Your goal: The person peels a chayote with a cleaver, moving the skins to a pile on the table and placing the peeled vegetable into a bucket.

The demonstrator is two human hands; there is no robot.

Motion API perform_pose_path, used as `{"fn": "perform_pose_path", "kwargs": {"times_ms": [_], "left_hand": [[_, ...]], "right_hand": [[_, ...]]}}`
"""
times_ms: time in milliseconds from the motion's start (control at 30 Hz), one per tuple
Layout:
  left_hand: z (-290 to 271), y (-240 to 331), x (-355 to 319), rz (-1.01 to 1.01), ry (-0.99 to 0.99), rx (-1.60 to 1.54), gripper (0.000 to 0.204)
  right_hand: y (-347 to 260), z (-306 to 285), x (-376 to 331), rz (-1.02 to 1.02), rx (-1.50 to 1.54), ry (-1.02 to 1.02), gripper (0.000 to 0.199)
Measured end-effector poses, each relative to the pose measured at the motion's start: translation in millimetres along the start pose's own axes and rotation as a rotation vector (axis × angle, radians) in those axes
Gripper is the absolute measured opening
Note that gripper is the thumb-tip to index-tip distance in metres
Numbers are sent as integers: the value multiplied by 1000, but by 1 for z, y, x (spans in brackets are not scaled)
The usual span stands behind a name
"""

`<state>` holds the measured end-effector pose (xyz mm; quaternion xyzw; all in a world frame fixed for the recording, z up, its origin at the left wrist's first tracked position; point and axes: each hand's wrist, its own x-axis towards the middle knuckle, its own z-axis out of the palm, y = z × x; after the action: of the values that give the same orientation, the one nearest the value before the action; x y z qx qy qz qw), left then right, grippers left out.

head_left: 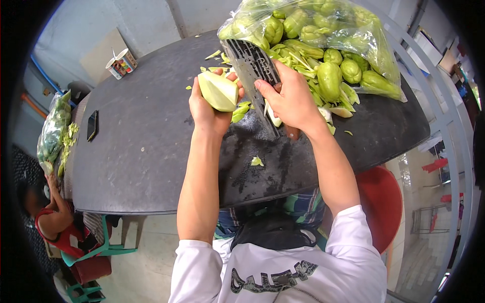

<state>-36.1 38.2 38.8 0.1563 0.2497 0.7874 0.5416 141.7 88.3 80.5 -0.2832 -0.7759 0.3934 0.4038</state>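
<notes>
Pale chayote [218, 92] within the left grip [208, 114]

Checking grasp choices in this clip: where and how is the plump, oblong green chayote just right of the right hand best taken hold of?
Probably around the middle of the oblong chayote, across its width, from above and the near side: its long body runs front to back, its upper face is exposed, and other whole green chayotes crowd its right.
</notes>
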Motion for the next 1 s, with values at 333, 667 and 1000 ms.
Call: {"fn": "perform_pose_path", "kwargs": {"times_ms": [333,667,1000], "left_hand": [[21,10,-22,522,-96,749,56],[37,-10,-40,691,-342,1808,77],[18,4,-21,-141,-259,922,53]], "right_hand": [[6,-16,-14,-499,-893,387,30],[29,-40,-29,-690,-1307,341,35],[13,-92,-92,-458,-1099,368,39]]}}
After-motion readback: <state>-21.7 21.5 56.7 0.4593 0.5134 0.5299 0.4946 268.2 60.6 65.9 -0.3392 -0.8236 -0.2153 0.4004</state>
